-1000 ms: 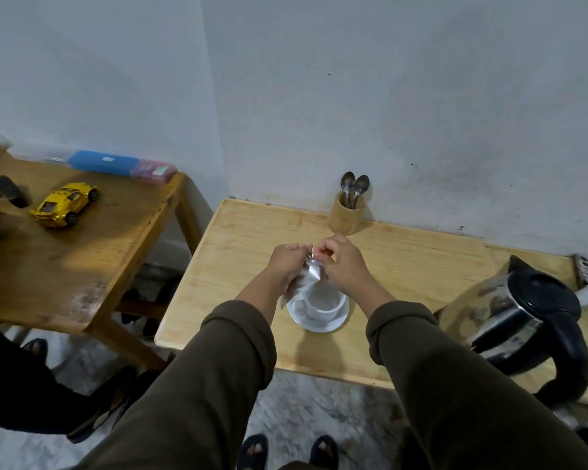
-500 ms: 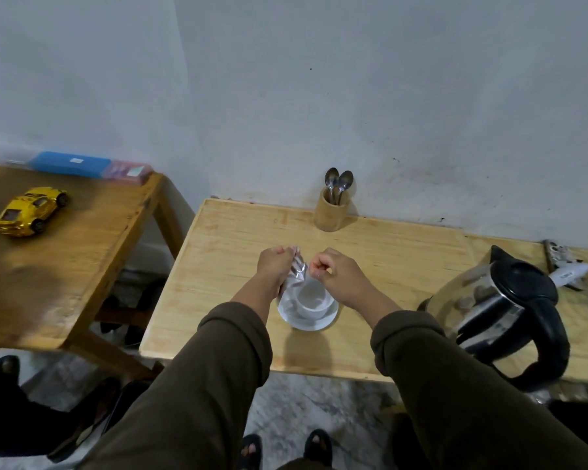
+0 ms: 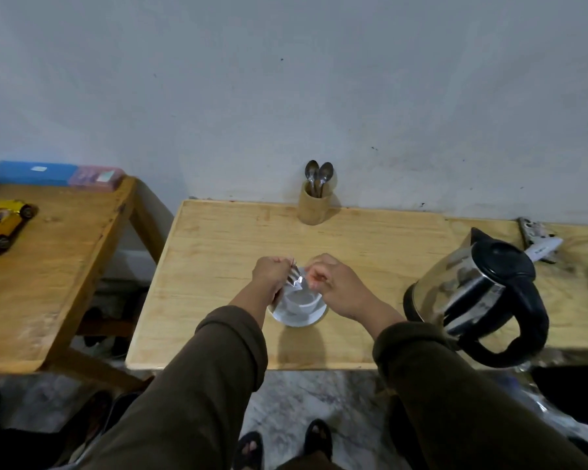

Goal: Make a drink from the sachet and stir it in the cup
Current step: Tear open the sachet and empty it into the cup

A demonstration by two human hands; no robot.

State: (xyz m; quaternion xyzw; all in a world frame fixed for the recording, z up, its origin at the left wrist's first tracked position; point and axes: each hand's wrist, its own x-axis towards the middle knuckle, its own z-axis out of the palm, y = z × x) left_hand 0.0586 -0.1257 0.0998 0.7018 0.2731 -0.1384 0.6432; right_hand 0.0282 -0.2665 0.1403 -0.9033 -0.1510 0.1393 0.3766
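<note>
A white cup (image 3: 301,301) stands on a white saucer (image 3: 297,321) near the front of the light wooden table (image 3: 218,266). My left hand (image 3: 271,271) pinches a silvery sachet (image 3: 294,279) just above the cup's left rim. My right hand (image 3: 333,283) is fisted a little to the right of the sachet, fingers closed; whether it holds a torn-off strip I cannot tell. Two spoons (image 3: 318,176) stand in a wooden holder (image 3: 314,206) at the back by the wall.
A steel kettle (image 3: 472,296) with black lid and handle stands right of the cup. A white object (image 3: 540,247) lies behind it. A second table (image 3: 48,266) to the left carries a yellow toy car (image 3: 4,223) and a blue and pink box (image 3: 53,173).
My hands have drawn apart over the cup; the sachet stays in my left hand and my right hand has moved off to the right. The camera tilted, shifting the scene.
</note>
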